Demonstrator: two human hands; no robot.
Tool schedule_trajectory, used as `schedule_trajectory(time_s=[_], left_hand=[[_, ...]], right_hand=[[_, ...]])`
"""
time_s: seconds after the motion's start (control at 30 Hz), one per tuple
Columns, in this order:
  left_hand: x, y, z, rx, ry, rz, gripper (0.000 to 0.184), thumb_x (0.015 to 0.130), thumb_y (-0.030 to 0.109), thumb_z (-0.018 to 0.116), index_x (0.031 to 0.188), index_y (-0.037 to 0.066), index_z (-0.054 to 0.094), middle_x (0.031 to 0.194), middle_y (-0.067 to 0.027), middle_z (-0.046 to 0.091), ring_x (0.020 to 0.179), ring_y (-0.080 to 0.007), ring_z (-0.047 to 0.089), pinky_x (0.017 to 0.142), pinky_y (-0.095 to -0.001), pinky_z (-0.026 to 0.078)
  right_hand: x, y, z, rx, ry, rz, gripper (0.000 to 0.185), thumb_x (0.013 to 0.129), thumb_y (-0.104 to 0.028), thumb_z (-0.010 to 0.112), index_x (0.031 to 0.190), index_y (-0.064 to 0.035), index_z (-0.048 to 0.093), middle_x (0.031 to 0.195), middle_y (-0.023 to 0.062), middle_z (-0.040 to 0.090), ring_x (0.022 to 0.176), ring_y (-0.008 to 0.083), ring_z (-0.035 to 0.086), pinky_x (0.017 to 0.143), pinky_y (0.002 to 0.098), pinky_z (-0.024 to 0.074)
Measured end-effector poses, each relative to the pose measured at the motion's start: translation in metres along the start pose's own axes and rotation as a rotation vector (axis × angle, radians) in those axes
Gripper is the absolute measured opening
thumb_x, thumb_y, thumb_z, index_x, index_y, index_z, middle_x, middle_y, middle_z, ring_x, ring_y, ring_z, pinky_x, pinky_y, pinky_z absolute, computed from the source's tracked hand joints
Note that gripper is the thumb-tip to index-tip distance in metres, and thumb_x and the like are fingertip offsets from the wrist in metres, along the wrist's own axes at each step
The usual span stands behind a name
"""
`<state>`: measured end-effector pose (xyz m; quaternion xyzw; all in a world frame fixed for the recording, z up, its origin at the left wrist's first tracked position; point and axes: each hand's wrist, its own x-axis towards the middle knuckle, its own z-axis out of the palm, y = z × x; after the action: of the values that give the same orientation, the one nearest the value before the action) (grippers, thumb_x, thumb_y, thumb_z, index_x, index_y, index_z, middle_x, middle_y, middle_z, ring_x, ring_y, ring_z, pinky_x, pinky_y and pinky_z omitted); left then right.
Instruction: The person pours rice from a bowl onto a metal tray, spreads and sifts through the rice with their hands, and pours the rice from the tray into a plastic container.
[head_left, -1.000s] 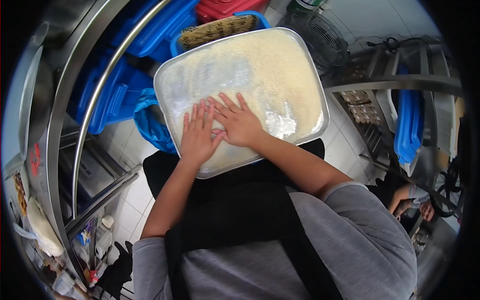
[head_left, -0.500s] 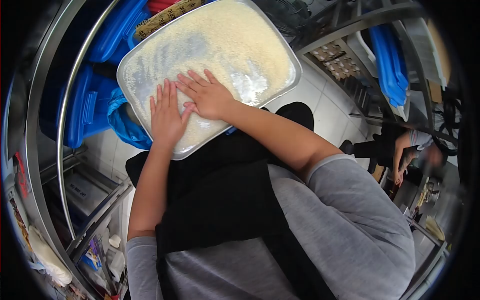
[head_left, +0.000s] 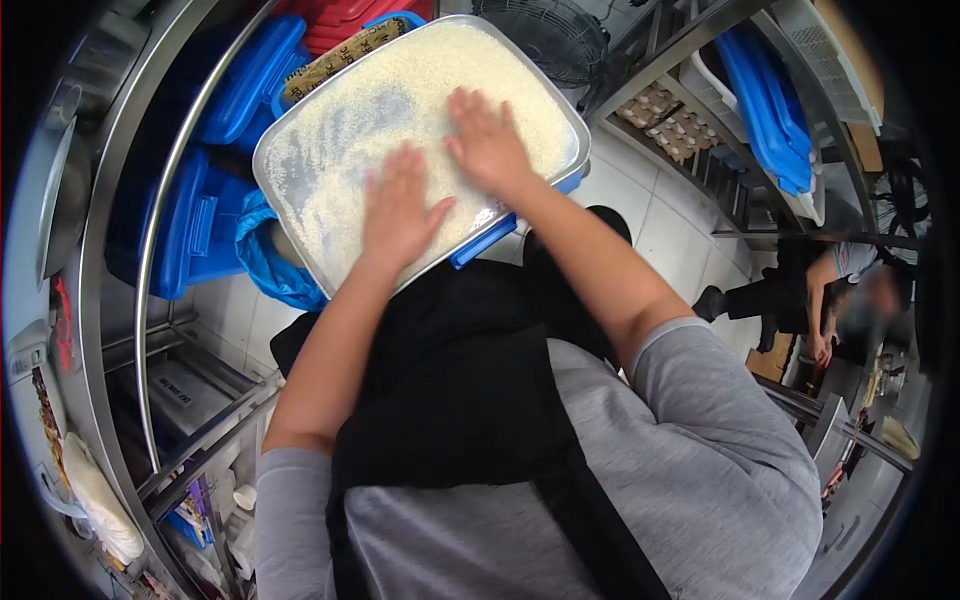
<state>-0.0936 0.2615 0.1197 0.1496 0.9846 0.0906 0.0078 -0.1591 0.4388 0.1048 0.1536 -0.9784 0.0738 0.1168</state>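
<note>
A large metal tray (head_left: 586,148) lies in front of me, spread with pale cream granules (head_left: 450,70) that look like breadcrumbs or rice. Grey metal shows through where the layer is thin, at the left and middle. My left hand (head_left: 398,212) is over the near part of the tray, fingers stretched out and slightly blurred. Farther right and away, my right hand (head_left: 490,150) is also flat over the granules, fingers apart. Neither hand grips anything. Whether the palms press on the granules is hidden.
A blue clip (head_left: 485,242) shows under the tray's near edge. Blue lidded boxes (head_left: 245,90) and a blue bag (head_left: 268,255) are at the left. A fan (head_left: 545,40) stands behind; egg trays (head_left: 665,120) sit on a rack. Another person (head_left: 800,295) works at the right.
My hands have moved apart: the right shifted right and away, the left moved right. The granules lie differently around them, and the view has shifted slightly.
</note>
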Motion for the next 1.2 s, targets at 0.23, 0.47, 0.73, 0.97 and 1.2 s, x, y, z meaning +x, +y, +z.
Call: schedule_trajectory(time_s=[0.23, 0.47, 0.73, 0.97, 1.2], left_hand=[[0.000, 0.000, 0.019, -0.061, -0.052, 0.119, 0.082, 0.095, 0.054, 0.046, 0.153, 0.003, 0.018, 0.160, -0.0178, 0.015, 0.148, -0.0339, 0.012, 0.118, -0.0538, 0.008], [-0.009, -0.053, 0.001, 0.048, -0.042, -0.047, 0.084, 0.094, 0.056, 0.047, 0.152, 0.003, 0.020, 0.159, -0.0170, 0.017, 0.148, -0.0336, 0.016, 0.117, -0.0542, 0.009], [0.009, -0.076, -0.091, 0.304, 0.137, 0.102, 0.067, 0.089, 0.039, 0.065, 0.148, 0.022, 0.038, 0.158, -0.0114, 0.026, 0.142, -0.0350, 0.030, 0.113, -0.0528, 0.027], [0.039, -0.103, -0.172, 0.052, -0.031, 0.208, 0.057, 0.081, 0.005, 0.070, 0.134, 0.019, 0.057, 0.153, -0.0081, 0.036, 0.139, -0.0326, 0.037, 0.112, -0.0442, 0.035], [0.060, -0.128, -0.266, 0.292, 0.206, 0.317, 0.047, 0.087, 0.010, 0.067, 0.132, 0.024, 0.059, 0.149, -0.0062, 0.044, 0.136, -0.0299, 0.043, 0.110, -0.0411, 0.038]], right_hand=[[-0.027, 0.011, -0.020, 0.194, -0.348, -0.202, 0.056, 0.099, -0.032, 0.042, 0.150, -0.0105, 0.030, 0.159, 0.0077, 0.024, 0.146, 0.0271, 0.023, 0.117, 0.0513, 0.0187], [-0.013, 0.008, -0.007, 0.167, -0.142, -0.081, 0.060, 0.099, -0.037, 0.043, 0.150, -0.0100, 0.028, 0.159, 0.0093, 0.023, 0.147, 0.0294, 0.020, 0.118, 0.0524, 0.0145], [-0.007, -0.019, -0.009, 0.229, -0.220, -0.102, 0.064, 0.101, -0.045, 0.036, 0.151, -0.0076, 0.025, 0.159, 0.0105, 0.022, 0.147, 0.0274, 0.019, 0.119, 0.0509, 0.0138], [-0.009, -0.006, 0.013, 0.077, -0.133, -0.046, 0.060, 0.101, -0.043, 0.037, 0.150, -0.0096, 0.030, 0.158, 0.0086, 0.026, 0.146, 0.0260, 0.023, 0.118, 0.0511, 0.0164], [0.030, -0.010, -0.001, 0.186, -0.205, -0.025, 0.059, 0.102, -0.041, 0.032, 0.151, -0.0096, 0.027, 0.160, 0.0086, 0.020, 0.147, 0.0256, 0.019, 0.119, 0.0491, 0.0152]])
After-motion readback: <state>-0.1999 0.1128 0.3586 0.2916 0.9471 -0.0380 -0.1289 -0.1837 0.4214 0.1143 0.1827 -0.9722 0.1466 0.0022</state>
